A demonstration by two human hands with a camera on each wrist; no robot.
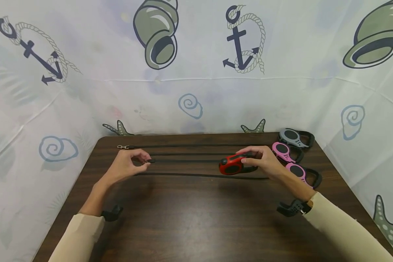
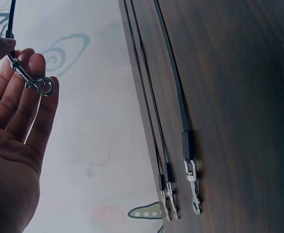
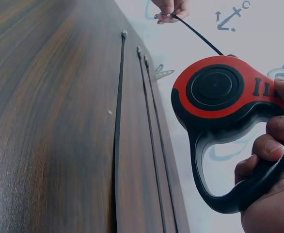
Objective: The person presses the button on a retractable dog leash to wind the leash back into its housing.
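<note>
My right hand (image 1: 263, 158) grips a red and black retractable dog leash (image 1: 230, 166) by its handle, fingers curled through the loop in the right wrist view. A black leash strap (image 1: 186, 161) stretches from the casing to my left hand (image 1: 129, 166). In the left wrist view, my left thumb and fingers pinch the strap's end, and its silver snap hook (image 2: 35, 82) lies against the fingers. The strap is held above the tabletop, over other straps lying there.
On the dark wood table (image 1: 196, 218), a grey leash (image 1: 291, 135) and two pink leashes, one farther back (image 1: 281, 149) and one nearer (image 1: 296, 170), sit at the right. Their straps run leftward, ending in silver hooks (image 2: 193, 189). A patterned cloth (image 1: 196, 54) hangs behind.
</note>
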